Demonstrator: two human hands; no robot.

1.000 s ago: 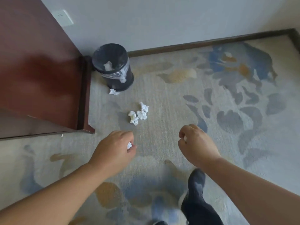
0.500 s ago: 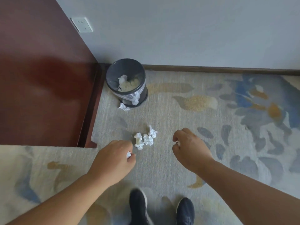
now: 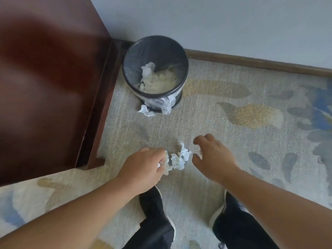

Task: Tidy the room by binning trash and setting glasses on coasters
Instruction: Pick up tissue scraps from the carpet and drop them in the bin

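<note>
Hands now down at the tissue pile [image 3: 179,158]: left hand [image 3: 143,166] pinches a scrap [image 3: 159,165] I think, right hand [image 3: 213,155] splayed, pickup starting.

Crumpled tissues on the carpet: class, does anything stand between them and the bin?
Nothing visible does. Bare carpet lies between the crumpled tissues and the bin; a small paper scrap lies at the bin's foot.
</note>
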